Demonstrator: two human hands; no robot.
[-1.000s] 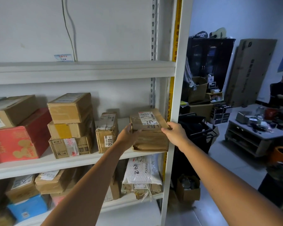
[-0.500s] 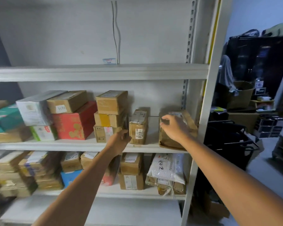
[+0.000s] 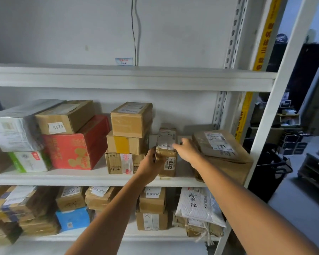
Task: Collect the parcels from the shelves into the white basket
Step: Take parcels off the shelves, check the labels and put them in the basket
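- parcel [image 3: 168,163] marked 0332 is standing upright on the middle shelf [image 3: 81,178].
- my left hand [image 3: 151,162] is gripping its left edge; my right hand [image 3: 188,151] is touching its top, grip unclear.
- i am judging this the pick; next it is calling for a lift clear, then the white basket, unseen here.

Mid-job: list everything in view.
rack: one, white, fills view
0332 parcel: one, brown, middle shelf
big parcel: one, brown, right of it
box stack: three, brown, left of it
red box: one, red, middle shelf
0471 box: one, brown, atop red box
wrapped box: one, white, far left
green-white box: one, under wrapped box
blue box: one, blue, lower shelf
mailer: one, white, lower shelf right
other parcels: several, brown, lower shelf
cart: one, black, beyond rack's right post
left hand: grips 0332 parcel's left side
right hand: at its top, grip unclear
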